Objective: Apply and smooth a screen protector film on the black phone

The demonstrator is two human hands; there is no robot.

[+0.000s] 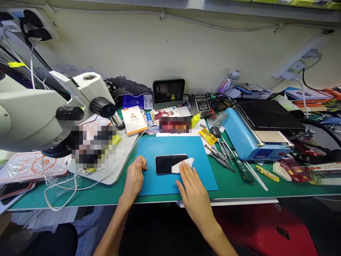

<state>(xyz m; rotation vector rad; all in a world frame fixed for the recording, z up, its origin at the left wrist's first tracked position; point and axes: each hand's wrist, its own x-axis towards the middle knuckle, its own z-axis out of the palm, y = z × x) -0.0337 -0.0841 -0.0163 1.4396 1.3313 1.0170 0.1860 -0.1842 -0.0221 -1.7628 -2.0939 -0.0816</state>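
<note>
A black phone (166, 164) lies screen up on a blue work mat (170, 145). My right hand (193, 188) lies flat, its fingers stretched out and pressing a small white wipe (184, 164) onto the phone's right end. My left hand (135, 177) rests on the mat's left edge with its fingers curled, close to the phone's left end but apart from it; nothing shows in it.
A white microscope (39, 110) stands at the left. Screwdrivers and tweezers (222, 156) lie right of the mat beside a blue heating machine (250, 138). Boxes (134, 121), a small screen (168, 90), a yellow bottle (195, 120) and cables crowd the back of the green bench (239, 185).
</note>
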